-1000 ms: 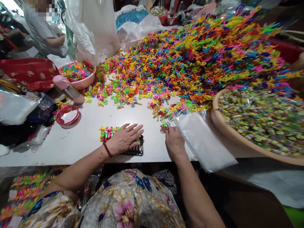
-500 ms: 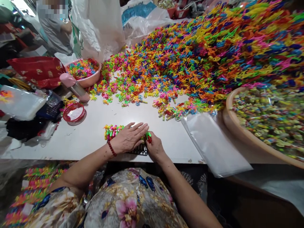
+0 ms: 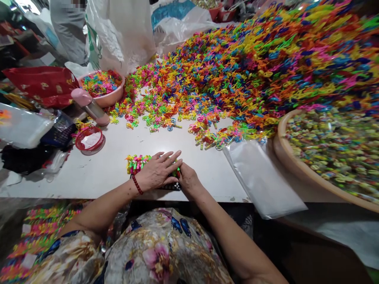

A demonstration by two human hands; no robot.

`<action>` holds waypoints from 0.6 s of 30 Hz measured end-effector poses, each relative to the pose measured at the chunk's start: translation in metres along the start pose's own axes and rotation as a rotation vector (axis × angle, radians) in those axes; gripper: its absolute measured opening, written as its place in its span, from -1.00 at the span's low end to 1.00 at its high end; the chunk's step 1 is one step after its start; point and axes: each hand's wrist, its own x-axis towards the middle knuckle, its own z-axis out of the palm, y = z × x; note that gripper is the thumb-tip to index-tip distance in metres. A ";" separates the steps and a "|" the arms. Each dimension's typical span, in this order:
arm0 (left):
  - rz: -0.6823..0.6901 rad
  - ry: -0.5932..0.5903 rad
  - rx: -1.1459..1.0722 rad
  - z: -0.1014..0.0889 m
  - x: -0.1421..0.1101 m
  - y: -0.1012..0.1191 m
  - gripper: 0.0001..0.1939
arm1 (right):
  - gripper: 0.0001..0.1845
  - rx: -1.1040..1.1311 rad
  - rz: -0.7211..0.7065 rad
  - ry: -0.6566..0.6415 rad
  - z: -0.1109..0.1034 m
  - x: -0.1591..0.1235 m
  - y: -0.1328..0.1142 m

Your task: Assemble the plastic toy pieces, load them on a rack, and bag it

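Rows of small bright plastic pieces (image 3: 136,163) sit in a black rack (image 3: 175,186) directly beneath the left hand (image 3: 156,171), on the white table (image 3: 112,154). They show past the knuckles and beyond the wrist, while a corner of the rack peeks out between the two hands. The left hand lies palm down, fingers spread and nearly straight, resting across the rows rather than grasping. At the rack's end, the right hand (image 3: 189,179) curls inward near the left fingertips; a bit of green shows there, but I cannot tell whether it grips a piece.

Each piece is probably very light, stiff and slick, with thin parts that could bend or snap, so a pinch on its thicker body seems safest. The rack looks rigid yet light enough to slide, so a flat palm on top or a hold on its end rim should steady it. Loose pieces in the heap (image 3: 231,79) beyond both hands look prone to tangling. Clear bags (image 3: 263,177) to the right of the right hand look limp and slippery, best taken by an edge.
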 end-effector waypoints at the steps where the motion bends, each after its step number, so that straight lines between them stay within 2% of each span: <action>1: -0.028 0.004 0.009 0.000 0.000 0.000 -0.36 | -0.82 -0.007 0.002 0.001 0.003 0.003 0.001; 6: -0.153 0.016 0.036 0.003 0.003 -0.001 -0.39 | -0.80 -0.010 0.007 0.016 0.015 0.021 0.009; 11: -0.215 0.027 0.016 0.000 -0.001 -0.008 -0.24 | -0.68 0.021 -0.014 0.027 0.016 0.037 0.014; 14: -0.301 0.053 -0.011 -0.006 -0.023 -0.028 -0.18 | -0.58 0.025 -0.038 0.076 0.014 0.037 0.012; 18: -0.373 0.089 -0.106 -0.006 -0.067 -0.061 -0.19 | -0.57 -0.019 0.005 0.171 0.017 0.023 0.009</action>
